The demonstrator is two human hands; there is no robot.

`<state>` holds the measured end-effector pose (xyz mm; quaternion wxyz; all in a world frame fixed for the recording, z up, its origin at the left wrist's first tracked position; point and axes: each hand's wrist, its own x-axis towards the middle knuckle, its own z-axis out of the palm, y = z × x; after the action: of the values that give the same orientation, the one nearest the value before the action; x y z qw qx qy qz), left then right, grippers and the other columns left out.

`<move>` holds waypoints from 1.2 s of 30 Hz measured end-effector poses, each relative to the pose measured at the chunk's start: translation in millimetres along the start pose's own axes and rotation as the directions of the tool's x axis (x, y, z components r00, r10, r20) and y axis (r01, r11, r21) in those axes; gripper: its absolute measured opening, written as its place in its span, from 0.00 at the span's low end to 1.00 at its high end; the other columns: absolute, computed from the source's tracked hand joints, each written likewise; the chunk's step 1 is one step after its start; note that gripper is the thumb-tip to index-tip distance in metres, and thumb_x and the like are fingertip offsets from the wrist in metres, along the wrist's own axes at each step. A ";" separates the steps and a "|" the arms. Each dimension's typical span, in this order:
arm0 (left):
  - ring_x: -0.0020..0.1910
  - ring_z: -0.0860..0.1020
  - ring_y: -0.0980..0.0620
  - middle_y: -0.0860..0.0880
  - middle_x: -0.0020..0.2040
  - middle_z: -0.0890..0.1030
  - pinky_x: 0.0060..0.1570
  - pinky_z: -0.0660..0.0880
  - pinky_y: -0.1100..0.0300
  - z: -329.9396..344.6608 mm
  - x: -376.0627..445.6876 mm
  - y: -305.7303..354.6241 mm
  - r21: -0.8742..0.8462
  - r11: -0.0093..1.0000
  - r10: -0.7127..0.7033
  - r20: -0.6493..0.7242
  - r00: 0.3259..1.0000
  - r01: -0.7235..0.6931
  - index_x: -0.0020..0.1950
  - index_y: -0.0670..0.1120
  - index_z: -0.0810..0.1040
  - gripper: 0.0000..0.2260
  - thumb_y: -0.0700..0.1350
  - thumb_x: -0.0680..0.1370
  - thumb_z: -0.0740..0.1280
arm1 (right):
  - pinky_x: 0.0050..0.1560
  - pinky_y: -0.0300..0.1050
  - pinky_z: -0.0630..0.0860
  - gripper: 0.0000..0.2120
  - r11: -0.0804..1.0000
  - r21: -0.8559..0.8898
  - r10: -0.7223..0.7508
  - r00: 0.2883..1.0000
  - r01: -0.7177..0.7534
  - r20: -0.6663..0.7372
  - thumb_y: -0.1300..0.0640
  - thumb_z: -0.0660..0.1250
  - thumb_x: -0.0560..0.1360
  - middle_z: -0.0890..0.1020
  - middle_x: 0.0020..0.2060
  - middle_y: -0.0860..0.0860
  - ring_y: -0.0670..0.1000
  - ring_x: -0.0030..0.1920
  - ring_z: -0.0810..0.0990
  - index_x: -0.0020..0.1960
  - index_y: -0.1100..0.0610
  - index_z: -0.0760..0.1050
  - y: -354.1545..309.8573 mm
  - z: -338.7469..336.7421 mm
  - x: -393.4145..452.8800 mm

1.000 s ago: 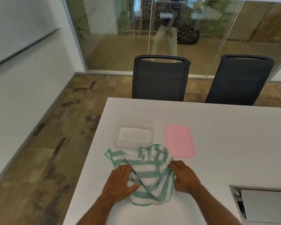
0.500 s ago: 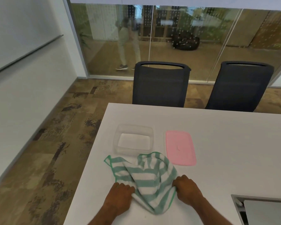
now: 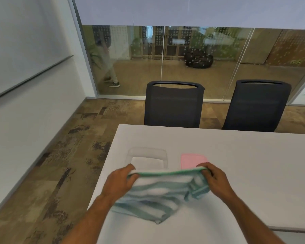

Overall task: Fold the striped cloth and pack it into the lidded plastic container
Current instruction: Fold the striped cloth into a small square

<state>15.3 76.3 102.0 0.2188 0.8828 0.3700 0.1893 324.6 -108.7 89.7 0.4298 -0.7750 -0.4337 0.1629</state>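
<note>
The green-and-white striped cloth point(image 3: 158, 194) hangs stretched between both hands above the white table point(image 3: 245, 164), its lower part draping down to the tabletop. My left hand point(image 3: 121, 182) pinches its upper left corner and my right hand point(image 3: 214, 180) pinches its upper right corner. Just beyond the cloth stands the clear plastic container point(image 3: 147, 158), open and with nothing in it. The pink lid point(image 3: 192, 160) lies flat to the container's right, partly hidden by the cloth's top edge and my right hand.
Two dark office chairs point(image 3: 173, 104) point(image 3: 255, 106) stand at the table's far edge. The table's left edge point(image 3: 104, 166) drops to a patterned floor. Behind a glass wall a person point(image 3: 107, 67) walks past.
Both hands have lifted the cloth off the table by its top corners and pulled it taut between them. The camera view has tilted upward. The person behind the glass has walked left.
</note>
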 end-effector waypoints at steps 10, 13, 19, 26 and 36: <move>0.24 0.67 0.55 0.55 0.26 0.68 0.25 0.60 0.63 -75.7 48.4 34.4 0.034 0.995 0.100 -0.270 0.958 -0.095 0.32 0.51 0.66 0.18 0.59 0.77 0.55 | 0.40 0.41 0.78 0.04 0.986 -0.160 -0.028 0.997 0.039 0.071 0.58 0.70 0.74 0.85 0.38 0.48 0.49 0.40 0.82 0.42 0.54 0.84 -85.4 -80.1 33.5; 0.23 0.65 0.59 0.55 0.25 0.68 0.25 0.58 0.66 -97.4 54.7 51.0 0.005 0.991 0.125 -0.329 0.936 -0.130 0.33 0.51 0.66 0.15 0.53 0.78 0.59 | 0.40 0.37 0.72 0.05 0.936 -0.342 -0.050 0.994 0.081 0.099 0.60 0.69 0.75 0.83 0.40 0.48 0.46 0.40 0.78 0.44 0.54 0.83 -104.4 -101.0 36.4; 0.29 0.76 0.50 0.48 0.33 0.81 0.27 0.64 0.67 -127.9 66.4 72.6 0.015 0.984 0.170 -0.391 0.905 -0.179 0.47 0.46 0.79 0.12 0.50 0.79 0.59 | 0.43 0.45 0.74 0.05 0.864 -0.504 -0.035 0.999 0.022 -0.017 0.58 0.65 0.77 0.81 0.43 0.52 0.52 0.43 0.78 0.48 0.54 0.79 -120.5 -122.8 47.8; 0.34 0.74 0.52 0.49 0.37 0.79 0.29 0.62 0.66 -140.9 86.3 79.1 0.059 0.996 0.085 -0.479 0.874 -0.064 0.45 0.46 0.76 0.05 0.45 0.80 0.64 | 0.42 0.45 0.73 0.07 0.900 -0.427 0.019 0.987 -0.086 -0.158 0.58 0.63 0.79 0.81 0.44 0.52 0.53 0.44 0.78 0.52 0.55 0.80 -130.9 -124.1 57.7; 0.41 0.77 0.47 0.49 0.42 0.80 0.39 0.72 0.56 -154.2 109.4 102.9 0.115 0.985 0.154 -0.263 0.952 -0.127 0.41 0.49 0.74 0.09 0.34 0.72 0.63 | 0.48 0.55 0.81 0.03 0.987 -0.072 0.123 0.962 -0.144 -0.244 0.54 0.69 0.75 0.81 0.42 0.53 0.54 0.45 0.80 0.48 0.51 0.77 -166.0 -122.9 77.8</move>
<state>69.1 130.0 303.3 0.1091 0.8822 0.3414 0.3054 357.5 -67.8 304.1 0.4320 -0.8348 -0.3324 0.0776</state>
